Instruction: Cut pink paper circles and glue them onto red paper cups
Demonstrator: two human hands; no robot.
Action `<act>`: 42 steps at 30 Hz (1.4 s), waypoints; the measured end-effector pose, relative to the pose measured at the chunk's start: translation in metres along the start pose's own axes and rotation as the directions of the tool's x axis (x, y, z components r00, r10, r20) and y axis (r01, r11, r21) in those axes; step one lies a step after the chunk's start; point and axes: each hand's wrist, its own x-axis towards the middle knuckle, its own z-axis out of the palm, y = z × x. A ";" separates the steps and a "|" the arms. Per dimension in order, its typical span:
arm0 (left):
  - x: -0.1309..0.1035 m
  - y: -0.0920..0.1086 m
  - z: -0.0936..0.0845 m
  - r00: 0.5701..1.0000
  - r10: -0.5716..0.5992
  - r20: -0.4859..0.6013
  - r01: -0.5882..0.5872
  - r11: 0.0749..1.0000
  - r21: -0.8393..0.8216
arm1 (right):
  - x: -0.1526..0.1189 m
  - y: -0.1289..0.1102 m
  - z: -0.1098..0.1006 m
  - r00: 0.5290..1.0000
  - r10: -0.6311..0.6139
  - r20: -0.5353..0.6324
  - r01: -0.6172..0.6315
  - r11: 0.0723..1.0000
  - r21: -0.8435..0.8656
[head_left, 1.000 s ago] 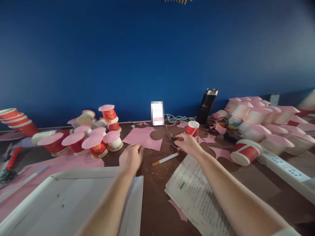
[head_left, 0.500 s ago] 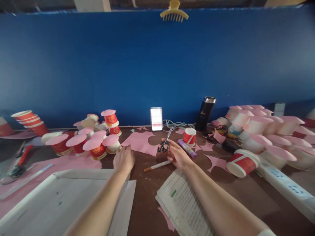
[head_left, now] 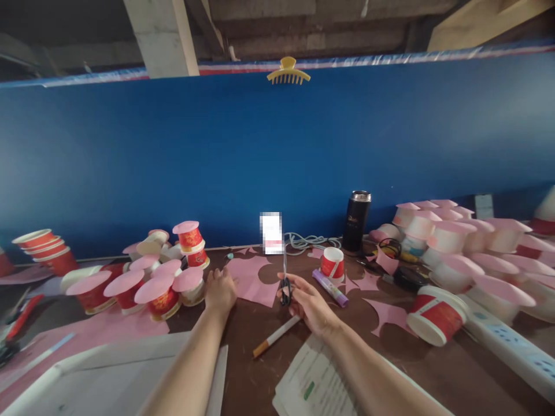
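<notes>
My right hand point(head_left: 310, 303) is closed on the black handles of a pair of scissors point(head_left: 285, 289), whose blades point up and away from me. Palm down on the brown table, my left hand point(head_left: 220, 292) has its fingers stretched forward beside a pink paper sheet point(head_left: 251, 282) with curved cut-outs. Whether its fingertips touch that sheet I cannot tell. Below the right hand lies a white stick with an orange-brown end point(head_left: 275, 337), resembling a cigarette. A purple glue stick point(head_left: 330, 288) and a red-and-white paper cup point(head_left: 332, 266) are to the right.
Paper cups topped with pink discs point(head_left: 158, 292) cluster at left, near stacked cups point(head_left: 50, 254). More pink-topped cups point(head_left: 451, 237) fill the right, beside a power strip point(head_left: 511, 341). A black flask point(head_left: 356, 222) and phone point(head_left: 272, 234) stand before a blue partition point(head_left: 217, 150). Printed sheets point(head_left: 321, 381) lie in front.
My view has tilted up, so everything sits lower. The scissors have turned more upright in my right hand. My left hand's fingers look more stretched out.
</notes>
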 end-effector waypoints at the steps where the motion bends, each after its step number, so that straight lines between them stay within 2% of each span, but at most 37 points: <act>1: 0.001 -0.001 0.005 1.000 0.015 -0.011 -0.015 1.000 0.000 | 0.000 0.000 0.000 1.000 -0.001 -0.007 0.001 1.000 0.001; 5: 0.002 -0.004 0.011 1.000 -0.007 0.023 0.008 0.999 -0.046 | -0.001 -0.001 0.000 1.000 -0.008 -0.008 0.008 1.000 0.006; 13: 0.001 0.003 -0.002 0.996 -0.048 0.069 0.052 0.997 -0.057 | -0.001 0.002 -0.003 0.999 0.017 0.044 -0.019 0.999 0.032; 19: 0.000 0.004 -0.009 0.992 -0.069 0.102 0.079 0.993 -0.091 | 0.000 0.005 -0.004 0.999 0.017 0.041 -0.018 1.000 0.025; 24: 0.000 0.002 -0.006 0.996 -0.065 0.060 0.071 0.992 -0.103 | 0.001 0.005 -0.005 0.999 0.019 0.038 -0.020 1.000 0.016; 31: 0.000 0.002 -0.006 0.993 -0.073 0.092 0.085 0.987 -0.134 | -0.001 0.002 -0.003 0.998 0.023 0.056 -0.023 1.000 -0.007; 34: -0.001 0.003 -0.009 0.990 -0.097 0.105 0.117 0.973 -0.200 | -0.002 0.001 -0.002 0.998 0.022 0.064 -0.023 1.000 0.017; 37: 0.001 0.002 -0.009 0.981 -0.150 0.123 0.186 0.909 -0.373 | -0.001 0.002 -0.002 0.999 0.029 0.043 -0.031 0.998 0.045; 39: 0.004 -0.001 -0.008 0.975 -0.193 0.107 0.220 0.801 -0.556 | 0.000 0.002 -0.002 1.000 0.011 0.010 -0.012 0.998 0.068; 42: 0.009 -0.004 -0.008 0.967 -0.246 0.064 0.208 0.621 -0.756 | 0.003 0.003 -0.003 0.999 -0.022 -0.049 0.027 0.995 0.095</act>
